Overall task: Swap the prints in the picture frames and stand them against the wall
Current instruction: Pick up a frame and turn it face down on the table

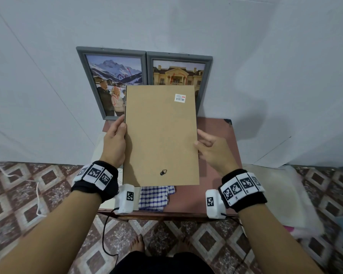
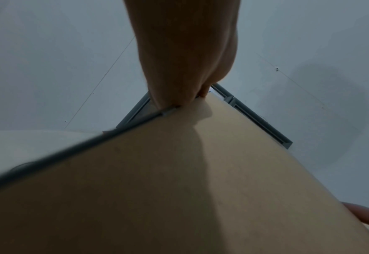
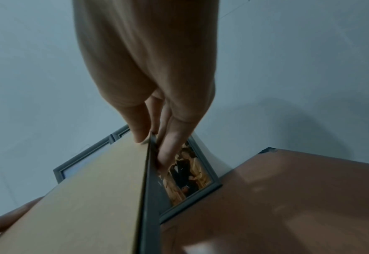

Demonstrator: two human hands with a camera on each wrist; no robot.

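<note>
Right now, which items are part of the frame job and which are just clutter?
Part of the job:
- held frame, brown back facing up, gripped by left hand and right hand
- mountain picture frame against the wall
- mansion picture frame against the wall
- table

Just lying about:
- checked cloth on the table
- white cord on the floor

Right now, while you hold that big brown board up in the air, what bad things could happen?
The third frame, brown backing toward the camera, is held only by its side edges, left hand and right hand. It could slip and land on the red table. It also hangs close in front of the mountain picture and the house picture leaning on the wall; a bump might topple them.
</note>
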